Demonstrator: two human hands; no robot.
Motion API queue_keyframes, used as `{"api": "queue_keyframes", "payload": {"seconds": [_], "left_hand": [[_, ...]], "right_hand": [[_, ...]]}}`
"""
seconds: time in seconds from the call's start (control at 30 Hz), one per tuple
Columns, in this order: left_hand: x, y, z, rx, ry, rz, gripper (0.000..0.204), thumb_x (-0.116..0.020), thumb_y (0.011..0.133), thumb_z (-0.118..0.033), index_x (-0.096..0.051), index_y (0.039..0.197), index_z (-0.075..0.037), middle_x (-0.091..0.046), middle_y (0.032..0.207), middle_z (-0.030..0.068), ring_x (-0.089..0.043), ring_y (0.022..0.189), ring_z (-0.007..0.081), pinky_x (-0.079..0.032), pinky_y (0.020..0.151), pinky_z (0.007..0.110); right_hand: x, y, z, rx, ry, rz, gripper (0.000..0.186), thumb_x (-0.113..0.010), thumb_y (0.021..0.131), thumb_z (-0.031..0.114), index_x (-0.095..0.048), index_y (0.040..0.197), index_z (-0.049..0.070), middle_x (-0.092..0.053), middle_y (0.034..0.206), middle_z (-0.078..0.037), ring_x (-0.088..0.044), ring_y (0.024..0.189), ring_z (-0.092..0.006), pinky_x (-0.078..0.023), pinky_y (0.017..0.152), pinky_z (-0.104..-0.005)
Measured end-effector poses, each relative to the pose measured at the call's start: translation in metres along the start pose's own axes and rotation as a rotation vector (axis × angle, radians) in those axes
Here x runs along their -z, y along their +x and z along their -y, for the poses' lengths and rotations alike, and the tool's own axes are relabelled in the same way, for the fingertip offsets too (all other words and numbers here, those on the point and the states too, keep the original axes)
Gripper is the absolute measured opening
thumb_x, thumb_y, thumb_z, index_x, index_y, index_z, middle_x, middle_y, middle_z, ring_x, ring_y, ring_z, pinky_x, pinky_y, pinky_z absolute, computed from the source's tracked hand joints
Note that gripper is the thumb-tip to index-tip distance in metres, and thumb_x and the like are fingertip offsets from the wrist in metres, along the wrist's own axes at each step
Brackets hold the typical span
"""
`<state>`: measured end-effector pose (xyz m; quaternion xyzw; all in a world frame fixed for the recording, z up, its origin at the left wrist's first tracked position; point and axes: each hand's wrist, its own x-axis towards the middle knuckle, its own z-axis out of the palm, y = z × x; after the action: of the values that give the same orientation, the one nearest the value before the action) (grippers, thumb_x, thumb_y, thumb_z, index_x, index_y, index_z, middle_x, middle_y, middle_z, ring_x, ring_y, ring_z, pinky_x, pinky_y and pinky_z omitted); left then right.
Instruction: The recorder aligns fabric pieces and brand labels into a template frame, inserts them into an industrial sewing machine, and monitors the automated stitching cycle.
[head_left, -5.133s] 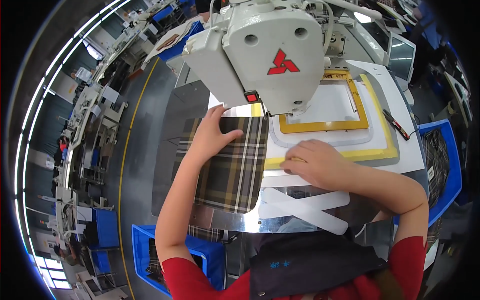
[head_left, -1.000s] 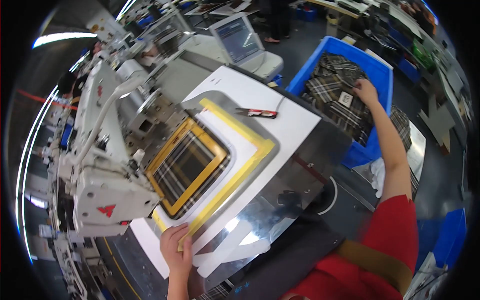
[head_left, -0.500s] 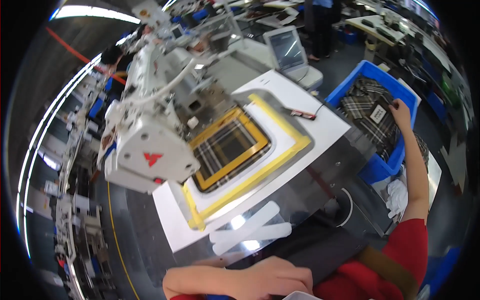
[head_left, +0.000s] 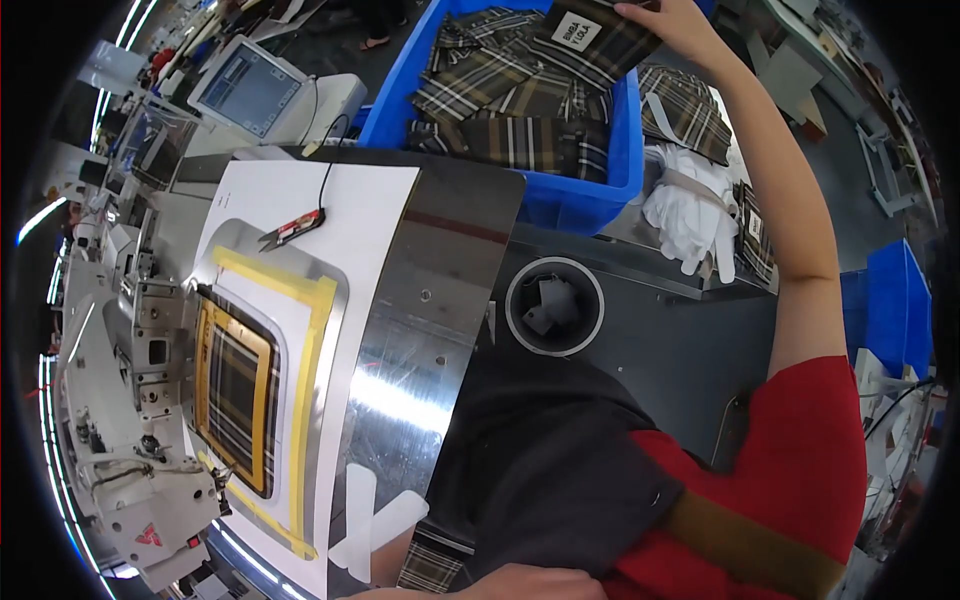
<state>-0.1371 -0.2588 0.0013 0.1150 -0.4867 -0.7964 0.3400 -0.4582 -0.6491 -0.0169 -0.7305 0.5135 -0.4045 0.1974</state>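
My right hand (head_left: 675, 25) pinches the corner of a plaid fabric piece (head_left: 610, 60) with a white label, held over a blue bin (head_left: 630, 170) of similar pieces. My left hand (head_left: 530, 585) is low at the picture's bottom edge by my dark apron (head_left: 540, 450), its fingers mostly hidden. To the left, a plaid piece (head_left: 225, 400) lies inside a yellow frame (head_left: 265, 390) at the white machine head (head_left: 140, 500). Red-handled snips (head_left: 305, 225) lie on white board beside that frame, and white strips (head_left: 360, 520) rest on the metal table edge.
A screen unit (head_left: 250, 90) stands left of the bin. A round bucket (head_left: 597, 305) with dark contents is below it. White pieces (head_left: 680, 215) and more plaid fabric (head_left: 700, 125) lie right of the bin, another blue bin (head_left: 895, 305) at far right. A person's foot (head_left: 375, 42) shows beyond.
The view has turned right toward the bin. My left hand has left the frame's edge for my body. My right hand went from the machine to the bin and now lifts a labelled piece.
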Motion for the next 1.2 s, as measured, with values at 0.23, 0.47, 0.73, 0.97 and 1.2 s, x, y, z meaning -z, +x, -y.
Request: {"api": "queue_keyframes", "payload": {"seconds": [0.23, 0.47, 0.73, 0.97, 1.2], "left_hand": [[0.003, 0.007, -0.014, -0.012, 0.103, 0.003, 0.015, -0.062, 0.088, -0.012, -0.065, 0.095, 0.002, -0.066, 0.091, 0.0178, -0.067, 0.079, 0.0291, -0.055, 0.070, 0.034], [-0.014, -0.008, -0.032, -0.088, 0.249, -0.058, 0.020, -0.063, 0.088, -0.014, -0.065, 0.099, 0.002, -0.066, 0.094, 0.0184, -0.068, 0.082, 0.0292, -0.054, 0.073, 0.033], [-0.047, -0.032, -0.044, -0.264, 0.334, -0.163, 0.016, -0.066, 0.083, -0.002, -0.066, 0.097, 0.005, -0.065, 0.091, 0.0208, -0.069, 0.078, 0.0287, -0.056, 0.070, 0.031], [-0.069, -0.046, -0.080, -0.518, 0.261, -0.140, 0.017, -0.062, 0.083, 0.003, -0.063, 0.098, 0.010, -0.063, 0.093, 0.0253, -0.068, 0.077, 0.0360, -0.058, 0.069, 0.037], [-0.133, -0.039, -0.067, -0.857, 0.349, -0.568, 0.019, -0.057, 0.089, -0.011, -0.068, 0.090, 0.004, -0.065, 0.084, 0.0215, -0.066, 0.072, 0.0301, -0.055, 0.061, 0.039]], "right_hand": [[0.023, -0.028, -0.039, 0.044, -0.072, -0.048, 0.028, -0.066, 0.087, 0.023, -0.062, 0.106, 0.003, -0.064, 0.085, 0.001, -0.057, 0.079, -0.0061, -0.044, 0.072, -0.0217], [-0.006, -0.040, 0.005, 0.046, 0.001, -0.125, 0.029, -0.069, 0.083, 0.023, -0.065, 0.102, 0.002, -0.065, 0.080, -0.006, -0.059, 0.073, -0.0127, -0.046, 0.069, -0.0272], [-0.026, -0.020, 0.053, 0.113, -0.029, -0.077, 0.028, -0.067, 0.084, 0.022, -0.064, 0.104, 0.004, -0.065, 0.084, -0.006, -0.060, 0.076, -0.0148, -0.047, 0.071, -0.0282], [-0.033, -0.005, 0.124, 0.454, -0.146, -0.081, 0.023, -0.064, 0.086, 0.015, -0.063, 0.107, 0.004, -0.065, 0.086, -0.006, -0.058, 0.076, -0.0141, -0.047, 0.072, -0.0282], [-0.053, -0.022, 0.234, 0.635, -0.084, -0.018, 0.019, -0.064, 0.087, 0.014, -0.064, 0.103, 0.004, -0.066, 0.090, -0.006, -0.062, 0.082, -0.0144, -0.047, 0.077, -0.0275]]}}
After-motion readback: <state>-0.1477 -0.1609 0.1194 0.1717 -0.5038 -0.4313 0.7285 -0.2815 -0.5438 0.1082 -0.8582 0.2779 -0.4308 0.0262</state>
